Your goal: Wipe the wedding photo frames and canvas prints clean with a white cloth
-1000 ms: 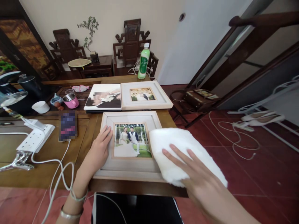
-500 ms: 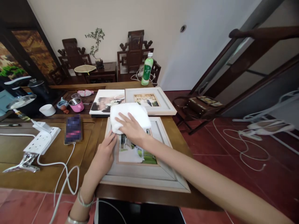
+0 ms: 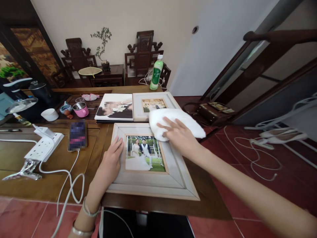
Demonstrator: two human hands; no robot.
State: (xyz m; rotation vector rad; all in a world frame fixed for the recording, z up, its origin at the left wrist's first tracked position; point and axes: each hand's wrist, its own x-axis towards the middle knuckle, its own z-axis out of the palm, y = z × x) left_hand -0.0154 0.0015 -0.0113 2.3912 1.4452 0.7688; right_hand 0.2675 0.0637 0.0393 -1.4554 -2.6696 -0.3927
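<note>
Left hand (image 3: 111,162): fingers extended and close together, laid along the left border of the frame (image 3: 148,181). Right hand (image 3: 178,135): holding a white cloth (image 3: 189,121) beneath spread fingers, at the upper right corner of the frame; contact with the rear frame (image 3: 140,114) unclear. Frame: flat on the table (image 3: 96,142), near its front edge, with photo (image 3: 145,152) face up and largely in view. Behind, side by side: a panel (image 3: 115,107) at left, the rear frame at right; farther back, an upright green bottle (image 3: 156,74). To the left: a phone (image 3: 77,134) near a power strip (image 3: 46,145), and beyond these a pink cup (image 3: 80,110).
</note>
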